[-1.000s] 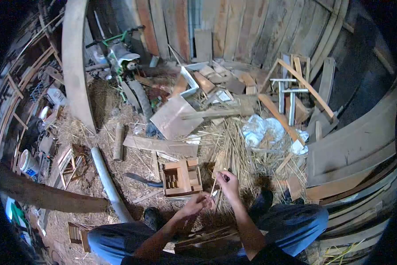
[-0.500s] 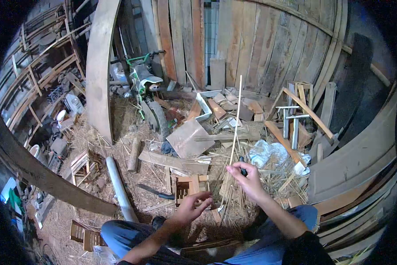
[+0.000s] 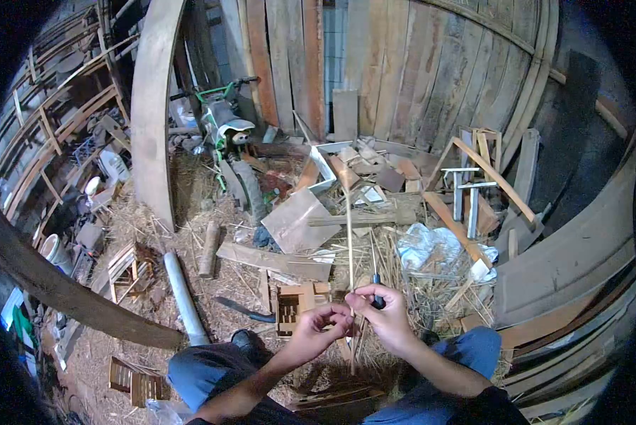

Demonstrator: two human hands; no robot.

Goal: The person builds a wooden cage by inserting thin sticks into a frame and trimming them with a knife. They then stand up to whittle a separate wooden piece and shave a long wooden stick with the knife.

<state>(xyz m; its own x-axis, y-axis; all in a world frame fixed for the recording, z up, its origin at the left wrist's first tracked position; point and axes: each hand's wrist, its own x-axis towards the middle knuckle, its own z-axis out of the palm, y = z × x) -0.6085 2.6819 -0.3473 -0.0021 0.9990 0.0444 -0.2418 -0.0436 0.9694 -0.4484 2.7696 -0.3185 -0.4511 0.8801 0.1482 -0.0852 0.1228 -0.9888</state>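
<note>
A thin pale stick (image 3: 349, 237) stands nearly upright in front of me. My right hand (image 3: 383, 312) is closed, with thumb and finger pinching the stick low down, and a small dark-handled tool (image 3: 377, 289) sits within the same hand. Just left of the stick, my left hand (image 3: 323, 328) has its fingers curled together, their tips close to it; whether they hold anything is hidden. Below and behind the left hand lies a small slatted wooden box (image 3: 287, 312). A dark-bladed knife (image 3: 243, 309) rests on the straw to the left.
A grey pipe (image 3: 184, 297) and a short log (image 3: 209, 249) lie at the left. Farther off are a green and white motorbike (image 3: 231, 131), scrap boards (image 3: 300, 219) and a crumpled plastic bag (image 3: 431, 248). A curved plank (image 3: 84, 294) crosses the lower left.
My right hand has moved down and left with the stick, which now stands straighter. My left hand has moved slightly right, and its fingers have curled in beside the stick.
</note>
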